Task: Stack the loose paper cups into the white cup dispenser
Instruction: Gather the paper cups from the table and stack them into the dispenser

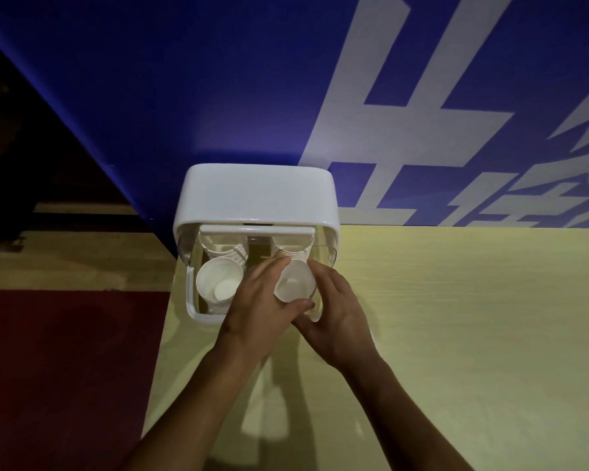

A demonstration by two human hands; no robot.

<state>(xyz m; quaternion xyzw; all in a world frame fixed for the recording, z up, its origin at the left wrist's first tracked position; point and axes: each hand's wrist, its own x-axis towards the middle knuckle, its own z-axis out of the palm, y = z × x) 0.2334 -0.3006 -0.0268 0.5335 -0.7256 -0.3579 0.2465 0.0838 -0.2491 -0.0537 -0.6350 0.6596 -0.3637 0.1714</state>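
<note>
Gripping one cup [295, 283], left hand [255, 300]; right hand [337, 311] alongside; seemingly two stacks [232, 254].

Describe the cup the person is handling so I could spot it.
Find the white dispenser at the blue wall. Two open cups face up in its front tray. Yours is the right cup, gripped by the left hand; the left cup stands untouched.

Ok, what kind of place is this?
Probably a refreshment spot in a public hall or office: a white cup dispenser stocked with paper cups sits on a pale table against a blue backdrop with white lettering.
</note>
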